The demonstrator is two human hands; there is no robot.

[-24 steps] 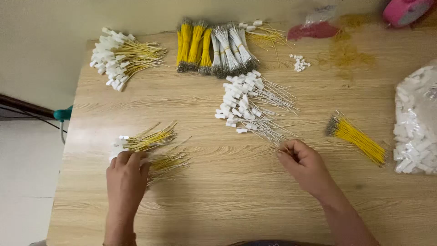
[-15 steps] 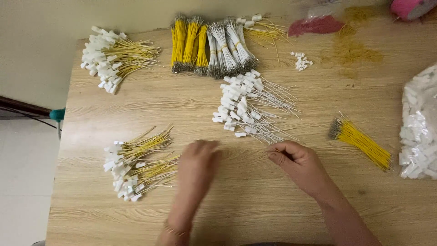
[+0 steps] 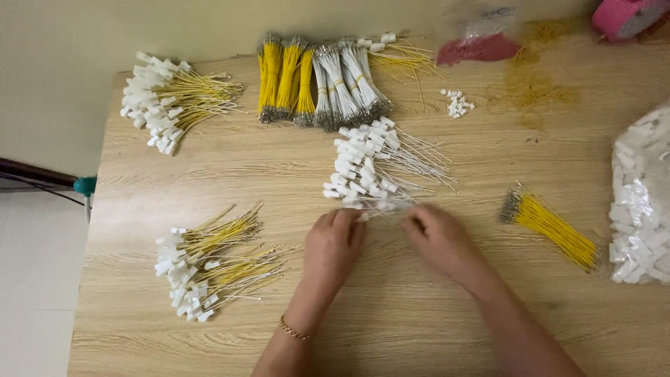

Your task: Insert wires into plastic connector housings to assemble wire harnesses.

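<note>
Left hand (image 3: 333, 244): palm down on the tabletop (image 3: 419, 328), fingers bent, tips meeting the near edge of the white wire pile (image 3: 373, 167). It seems to pinch one wire there; the grip itself is blurred and I cannot tell for certain.

Right hand (image 3: 440, 241): palm down just beside the left, fingers curled toward the same pile edge. Whether it holds a wire cannot be made out.

White wire pile: loose white leads with white plastic connectors, lying just beyond both hands' fingertips.

Finished-looking stock, by judgement:
- Yellow leads with white connectors (image 3: 206, 262), heaped to the left of the left hand, near it.
- A second heap of yellow leads with connectors (image 3: 171, 101), far beyond the left hand at the tabletop corner.

Stock apparently not yet fitted:
- Banded yellow bundles (image 3: 286, 80) and banded white bundles (image 3: 345, 84), beyond the white pile.
- One bare yellow bundle (image 3: 548, 220), to the right of the right hand.
- Small cluster of loose white connectors (image 3: 457, 103), beyond the right hand.
- Clear bag of white connectors (image 3: 642, 202), far right, cut off by the frame.

Judged progress: partway; several bundles untouched.

Hard to make out: a red pouch (image 3: 481, 49) under clear film and a pink roll (image 3: 624, 14), both at the far edge, the roll cropped. Both forearms leave the frame at the bottom.
</note>
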